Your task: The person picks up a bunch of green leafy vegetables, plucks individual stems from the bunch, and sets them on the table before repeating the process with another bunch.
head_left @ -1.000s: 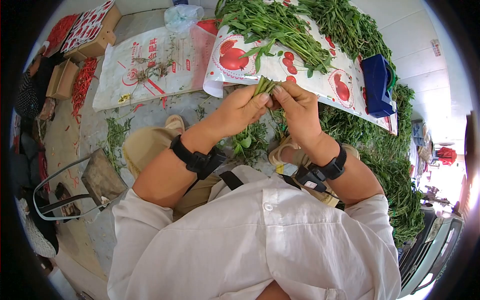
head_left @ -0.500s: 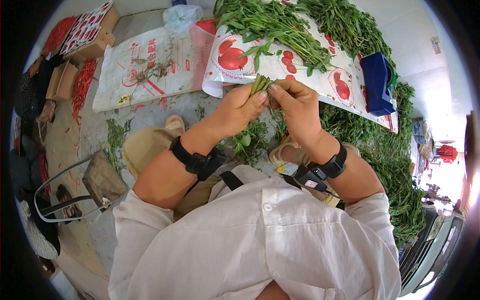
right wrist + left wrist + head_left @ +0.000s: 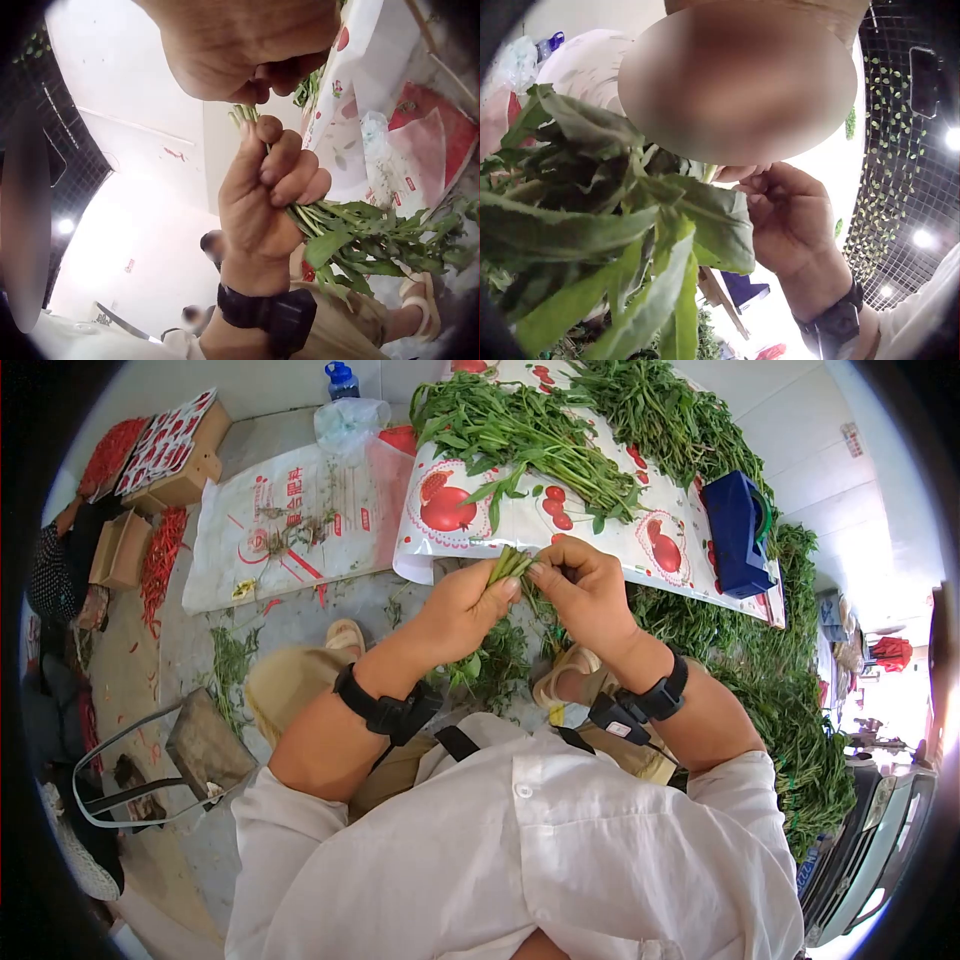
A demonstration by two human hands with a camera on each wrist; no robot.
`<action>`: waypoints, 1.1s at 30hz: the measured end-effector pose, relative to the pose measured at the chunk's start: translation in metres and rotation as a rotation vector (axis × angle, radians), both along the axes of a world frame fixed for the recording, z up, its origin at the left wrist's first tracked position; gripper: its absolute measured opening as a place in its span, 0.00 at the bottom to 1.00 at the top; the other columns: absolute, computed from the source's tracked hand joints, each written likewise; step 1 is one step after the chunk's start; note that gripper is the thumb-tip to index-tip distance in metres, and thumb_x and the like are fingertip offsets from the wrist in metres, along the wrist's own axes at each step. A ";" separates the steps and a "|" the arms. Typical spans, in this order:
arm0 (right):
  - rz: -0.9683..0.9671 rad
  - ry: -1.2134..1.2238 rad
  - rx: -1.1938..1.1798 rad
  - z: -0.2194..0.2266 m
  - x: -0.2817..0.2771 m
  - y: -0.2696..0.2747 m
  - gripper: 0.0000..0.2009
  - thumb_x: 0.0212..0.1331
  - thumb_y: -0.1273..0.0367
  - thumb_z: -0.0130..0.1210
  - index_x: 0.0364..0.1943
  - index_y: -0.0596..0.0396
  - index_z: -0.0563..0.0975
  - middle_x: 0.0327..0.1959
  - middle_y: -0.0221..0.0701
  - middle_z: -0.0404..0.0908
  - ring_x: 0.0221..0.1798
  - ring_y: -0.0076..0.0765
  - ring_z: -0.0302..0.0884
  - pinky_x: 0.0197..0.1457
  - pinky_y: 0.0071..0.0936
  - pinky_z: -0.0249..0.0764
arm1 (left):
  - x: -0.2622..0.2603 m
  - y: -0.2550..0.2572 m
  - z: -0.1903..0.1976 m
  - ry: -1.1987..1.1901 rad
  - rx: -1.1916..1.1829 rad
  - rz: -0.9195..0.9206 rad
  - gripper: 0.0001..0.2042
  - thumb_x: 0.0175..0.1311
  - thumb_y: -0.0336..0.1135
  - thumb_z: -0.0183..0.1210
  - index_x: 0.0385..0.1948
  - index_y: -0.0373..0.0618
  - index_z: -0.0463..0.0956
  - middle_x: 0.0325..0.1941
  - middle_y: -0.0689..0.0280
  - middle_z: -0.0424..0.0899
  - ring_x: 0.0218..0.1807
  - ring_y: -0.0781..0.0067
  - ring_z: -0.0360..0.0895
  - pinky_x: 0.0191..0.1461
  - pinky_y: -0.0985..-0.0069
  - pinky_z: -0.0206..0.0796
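In the head view my left hand [image 3: 465,610] grips a small bunch of green stems [image 3: 512,563], cut ends up. My right hand [image 3: 590,595] meets it from the right, its thumb and forefinger pinching at the stem ends. The right wrist view shows the left hand [image 3: 266,187] with fingers curled round the bunch, leaves [image 3: 360,240] trailing from its little-finger side, and the right hand [image 3: 247,45] just above the stem tips [image 3: 241,114]. Large leaves [image 3: 607,225] fill the left wrist view's left side, beside the right hand [image 3: 795,225] with its fingers bent.
Ahead, a patterned sheet [image 3: 450,545] bears heaps of leafy stems [image 3: 530,435] and a blue tape dispenser [image 3: 738,535]. White sacking [image 3: 225,550] lies at left, near boxes [image 3: 120,550] and red peppers [image 3: 163,560]. More greens [image 3: 790,710] cover the right side; a metal-framed stool [image 3: 205,735] stands left.
The head view has shifted, so the sheet and both hands sit slightly lower, and a blue bottle shows at the top. Both hands remain together at the stems, with slight finger movement.
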State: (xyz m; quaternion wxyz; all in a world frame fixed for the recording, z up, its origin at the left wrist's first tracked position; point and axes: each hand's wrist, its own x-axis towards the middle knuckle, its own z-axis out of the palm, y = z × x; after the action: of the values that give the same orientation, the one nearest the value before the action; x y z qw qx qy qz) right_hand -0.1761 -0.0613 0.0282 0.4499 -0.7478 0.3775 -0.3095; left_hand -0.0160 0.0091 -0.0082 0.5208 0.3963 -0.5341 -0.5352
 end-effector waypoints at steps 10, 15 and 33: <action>-0.063 -0.071 0.060 0.032 -0.012 -0.033 0.06 0.55 0.71 0.55 0.26 0.60 0.76 0.21 0.26 0.74 0.24 0.16 0.64 0.28 0.19 0.63 | 0.008 0.000 0.002 0.120 0.081 -0.060 0.12 0.68 0.41 0.43 0.30 0.43 0.64 0.19 0.76 0.56 0.20 0.87 0.51 0.22 0.86 0.47; 0.397 0.323 -0.188 0.046 -0.023 -0.057 0.05 0.51 0.71 0.56 0.25 0.59 0.77 0.22 0.31 0.74 0.25 0.26 0.68 0.31 0.24 0.66 | 0.015 -0.004 0.006 0.333 0.167 -0.058 0.12 0.68 0.42 0.43 0.29 0.44 0.63 0.19 0.76 0.56 0.20 0.86 0.51 0.22 0.86 0.45; -0.017 0.530 -0.625 0.052 -0.017 -0.153 0.12 0.50 0.67 0.54 0.36 0.59 0.74 0.31 0.44 0.76 0.35 0.52 0.74 0.38 0.37 0.70 | 0.006 -0.034 0.011 0.555 0.222 0.117 0.11 0.60 0.38 0.56 0.36 0.43 0.66 0.21 0.75 0.61 0.18 0.86 0.54 0.20 0.83 0.47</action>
State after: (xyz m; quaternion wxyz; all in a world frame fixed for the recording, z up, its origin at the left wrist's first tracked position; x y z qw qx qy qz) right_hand -0.1930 -0.2146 0.0799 0.0857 -0.8991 0.3746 -0.2096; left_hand -0.0100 -0.0251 0.0031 0.6302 0.3198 -0.2859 -0.6472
